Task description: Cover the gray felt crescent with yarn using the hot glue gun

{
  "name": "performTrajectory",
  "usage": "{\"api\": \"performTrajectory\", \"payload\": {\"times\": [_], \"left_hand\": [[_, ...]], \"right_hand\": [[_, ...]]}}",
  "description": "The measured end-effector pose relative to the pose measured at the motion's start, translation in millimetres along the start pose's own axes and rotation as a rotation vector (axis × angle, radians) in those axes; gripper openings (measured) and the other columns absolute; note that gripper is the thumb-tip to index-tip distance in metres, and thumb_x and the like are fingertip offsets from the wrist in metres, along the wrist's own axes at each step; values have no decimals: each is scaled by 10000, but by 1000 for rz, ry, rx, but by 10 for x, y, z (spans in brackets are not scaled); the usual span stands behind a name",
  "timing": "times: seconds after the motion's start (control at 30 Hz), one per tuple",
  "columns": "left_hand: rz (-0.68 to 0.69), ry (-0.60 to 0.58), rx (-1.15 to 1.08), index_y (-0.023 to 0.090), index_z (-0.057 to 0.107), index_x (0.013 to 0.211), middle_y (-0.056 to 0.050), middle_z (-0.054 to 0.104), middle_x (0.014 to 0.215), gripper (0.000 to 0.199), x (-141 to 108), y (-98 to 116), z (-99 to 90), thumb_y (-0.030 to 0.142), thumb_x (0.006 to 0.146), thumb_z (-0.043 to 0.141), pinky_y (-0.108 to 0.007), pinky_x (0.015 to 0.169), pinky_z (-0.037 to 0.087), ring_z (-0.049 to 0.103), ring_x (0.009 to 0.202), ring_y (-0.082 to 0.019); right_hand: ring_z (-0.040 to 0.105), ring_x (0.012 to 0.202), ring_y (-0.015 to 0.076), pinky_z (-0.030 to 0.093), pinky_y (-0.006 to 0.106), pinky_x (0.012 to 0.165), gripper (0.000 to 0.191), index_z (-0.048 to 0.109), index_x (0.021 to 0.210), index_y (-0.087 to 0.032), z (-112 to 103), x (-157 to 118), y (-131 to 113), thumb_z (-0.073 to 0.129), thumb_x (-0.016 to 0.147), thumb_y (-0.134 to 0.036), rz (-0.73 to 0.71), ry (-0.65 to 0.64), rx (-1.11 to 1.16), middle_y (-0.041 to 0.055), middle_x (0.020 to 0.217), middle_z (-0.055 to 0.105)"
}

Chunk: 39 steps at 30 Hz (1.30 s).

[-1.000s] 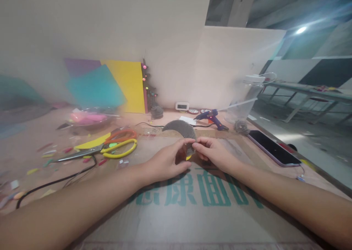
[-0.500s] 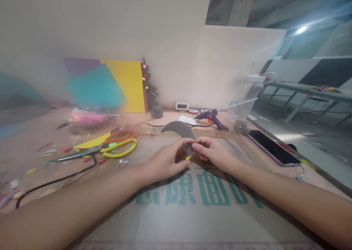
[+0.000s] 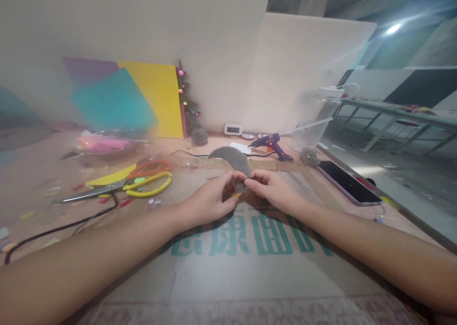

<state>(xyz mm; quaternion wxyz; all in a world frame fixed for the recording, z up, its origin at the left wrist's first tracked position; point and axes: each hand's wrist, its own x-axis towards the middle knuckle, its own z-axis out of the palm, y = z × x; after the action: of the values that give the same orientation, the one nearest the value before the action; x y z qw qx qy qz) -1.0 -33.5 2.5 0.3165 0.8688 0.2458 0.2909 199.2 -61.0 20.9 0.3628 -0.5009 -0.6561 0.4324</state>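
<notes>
A dark grey crescent-shaped piece rises above the board in the middle, its lower end between my hands. My left hand holds it near that end, with index finger and thumb curved around it. Close against it, my right hand pinches at the same end; its fingertips nearly touch those of my left hand. A small yellow bit shows below the fingers. Under both hands lies a board with green characters.
Scissors with orange and yellow handles lie at left among paper scraps. Behind are a glue gun, a small white clock and a clear jug. A phone lies at right; coloured sheets lean on the wall.
The view has tilted and shifted slightly, so most things appear a little higher and further left. Both hands keep their hold on the grey crescent.
</notes>
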Motion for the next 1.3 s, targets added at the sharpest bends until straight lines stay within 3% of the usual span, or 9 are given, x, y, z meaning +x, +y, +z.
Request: {"api": "performTrajectory", "payload": {"times": [0.27,0.8,1.1,1.3], "left_hand": [[-15,22,-70,186,416,1230,-22,578,941,351,7,24,-15,186,886,487,-270,698,486,581,782,-127],[-26,17,-24,202,455,1191,-21,591,945,322,-3,19,-16,235,879,526,-291,718,489,582,800,-142],[-42,153,4,170,490,1143,-43,583,970,288,20,43,-31,261,874,536,-310,777,484,567,853,-153],[-58,133,6,181,487,1159,-42,587,981,301,15,25,-31,213,862,521,-306,777,485,579,864,-156]], "right_hand": [[436,511,87,330,221,469,371,518,824,-193,-11,2,10,621,802,-549,-16,-81,20,-59,587,481],[421,476,86,306,222,457,347,510,806,-196,-3,13,47,600,828,-531,-23,-63,6,-62,549,486],[477,661,124,375,247,601,181,609,815,-182,-20,38,45,609,822,-363,-157,-69,-176,-12,717,546],[476,634,121,379,247,585,185,613,808,-183,-16,52,56,587,826,-365,-113,-43,-147,-17,691,546]]}}
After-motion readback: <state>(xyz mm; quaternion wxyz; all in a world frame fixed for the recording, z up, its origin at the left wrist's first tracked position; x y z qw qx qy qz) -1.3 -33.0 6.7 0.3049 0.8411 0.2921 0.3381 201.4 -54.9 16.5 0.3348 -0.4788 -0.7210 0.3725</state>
